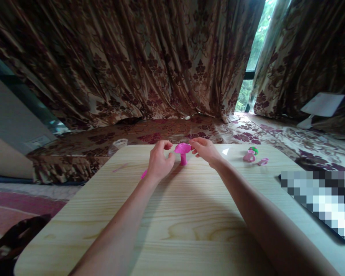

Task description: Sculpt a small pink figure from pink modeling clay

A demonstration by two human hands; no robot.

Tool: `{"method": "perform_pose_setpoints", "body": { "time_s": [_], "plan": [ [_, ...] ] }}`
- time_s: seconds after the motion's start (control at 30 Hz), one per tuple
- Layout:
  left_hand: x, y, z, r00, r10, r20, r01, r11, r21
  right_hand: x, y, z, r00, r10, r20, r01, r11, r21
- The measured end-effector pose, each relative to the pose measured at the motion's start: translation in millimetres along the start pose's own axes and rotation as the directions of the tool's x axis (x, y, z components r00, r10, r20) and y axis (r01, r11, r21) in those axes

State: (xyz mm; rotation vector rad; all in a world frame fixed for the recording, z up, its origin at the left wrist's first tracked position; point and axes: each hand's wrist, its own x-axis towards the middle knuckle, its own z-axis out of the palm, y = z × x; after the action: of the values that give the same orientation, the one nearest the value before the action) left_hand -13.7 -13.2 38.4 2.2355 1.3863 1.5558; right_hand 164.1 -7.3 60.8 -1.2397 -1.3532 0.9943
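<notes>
A bright pink clay mushroom (183, 148) with a wide wavy cap on a thick stem stands upright near the far side of the table. My right hand (204, 150) is at the cap's right edge, its thumb and fingertips pinched on the rim. On the other side, my left hand (161, 159) curves beside the cap with thumb and fingers apart and nothing visible between them. A bit of pink clay (144, 174) shows from behind my left wrist, mostly hidden by it.
Small pink pieces (249, 156) and a green piece (254, 150) sit at the far right of the wooden table (189, 226). A pixelated dark-edged object (319, 203) lies at the right edge. Clear plastic (119, 144) is at the far left corner. A white lamp (323, 104) stands beyond.
</notes>
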Motion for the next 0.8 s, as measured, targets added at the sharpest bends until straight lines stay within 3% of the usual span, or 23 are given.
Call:
{"method": "perform_pose_setpoints", "body": {
  "time_s": [0.1, 0.2, 0.33, 0.5, 0.8],
  "plan": [
    [1.7, -2.7, 0.6, 0.983, -0.183, -0.031, 0.175, 0.968, -0.18, 1.0, -0.7, -3.1, 0.999, 0.022, -0.028, -0.022, 1.0, -0.005],
    [1.7, -3.9, 2.5, 0.931, -0.364, 0.042, 0.358, 0.882, -0.307, 0.7, 0.0, -3.6, 0.999, 0.049, -0.015, -0.049, 0.999, 0.004],
    [0.3, -0.5, 4.7, 0.881, -0.447, 0.158, 0.471, 0.784, -0.405, -0.4, 1.8, -0.8, 0.999, 0.047, 0.014, -0.048, 0.998, 0.037],
    [1.6, 1.9, 5.9, 0.873, -0.454, 0.177, 0.48, 0.742, -0.467, 2.0, 4.0, 1.2, 1.0, 0.016, 0.017, -0.018, 0.996, 0.086],
    [3.2, 1.1, 4.2, 0.913, -0.388, 0.126, 0.401, 0.8, -0.446, 3.3, 2.9, 0.6, 1.0, -0.016, 0.007, 0.015, 0.991, 0.131]
  ]
}}
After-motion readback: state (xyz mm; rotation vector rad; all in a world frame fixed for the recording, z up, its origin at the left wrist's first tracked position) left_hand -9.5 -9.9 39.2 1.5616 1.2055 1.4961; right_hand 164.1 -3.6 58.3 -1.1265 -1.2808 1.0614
